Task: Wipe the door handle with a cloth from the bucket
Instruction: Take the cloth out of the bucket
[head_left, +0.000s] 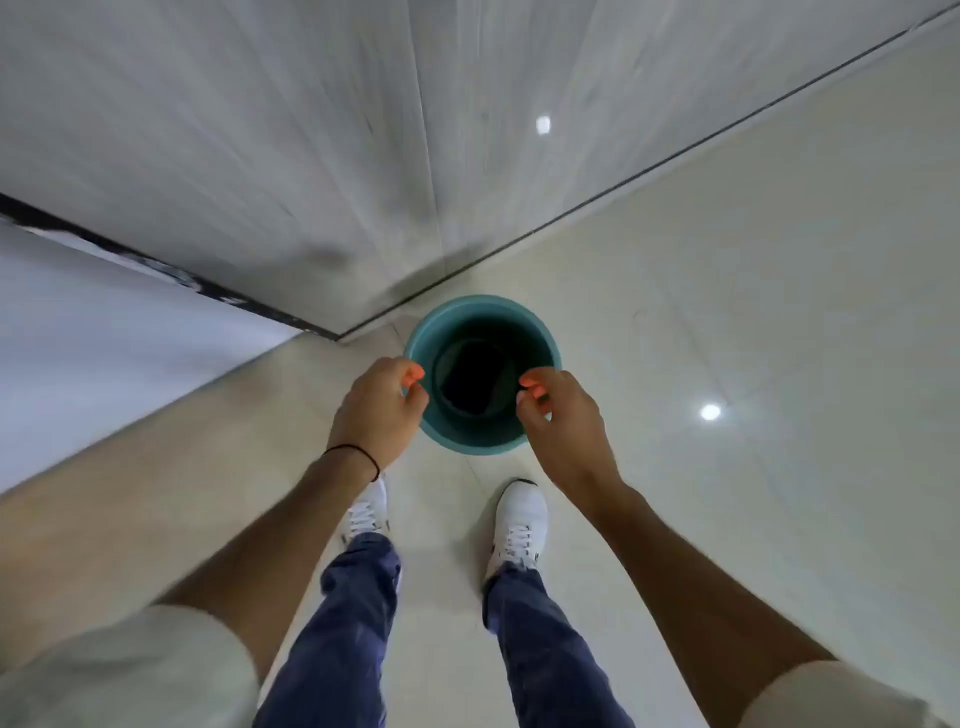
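A person stands over a teal bucket (483, 441) on the pale tiled floor (727, 312) at the centre of the frame, both bare hands held above its rim. The left hand (379, 410) hangs over the rim's left edge, the right hand (561, 415) over its right edge; each has its fingers (414, 375) curled loosely inward, thumb near the fingertips, pinching nothing. A dark, roughly rectangular shape (472, 384) lies at the bottom of the bucket, likely the cloth, though the shadow hides its texture. It sits below and between the two hands, its long axis running from upper left to lower right, about equally near to either hand. The door handle is not in view. White shoes (519, 519) stand at the frame's lower centre. No brand, label or writing can be read.
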